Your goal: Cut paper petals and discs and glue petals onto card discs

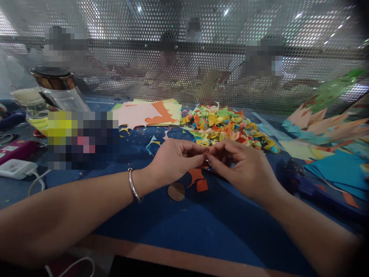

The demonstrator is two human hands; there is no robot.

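Screen: a perforated metal screen [115, 23] stands upright along the far side of the table.
Table: a blue-topped table [178, 223] carries all the paper.
Left hand: the left hand [173, 159] is above the table, left of centre; thumb and forefinger tips are near each other.
Right hand: the right hand [248, 167] mirrors it; its fingertips are next to those of the left.
Grip: cannot tell whether either grip is clamped; whatever lies between the fingertips is too small and hidden.
Pile: a heap of small folded paper pieces [227, 123], many colours, lies just beyond the hands.
Spiky paper: peach and light-blue pointed paper [325, 123] is at far right.
Sheets: coloured sheets [135, 114] lie stacked left of the heap.
Blue paper: blue sheets [343, 173] lie right of the right hand.
Bottle: a clear bottle [62, 96] stands at far left.
Bracelet: a silver bracelet [132, 184] encircles the left wrist.
Disc: a round disc [176, 191] lies below the left hand.
Scrap: an orange paper scrap [202, 185] lies on the table, just below the fingertips, beside the disc.
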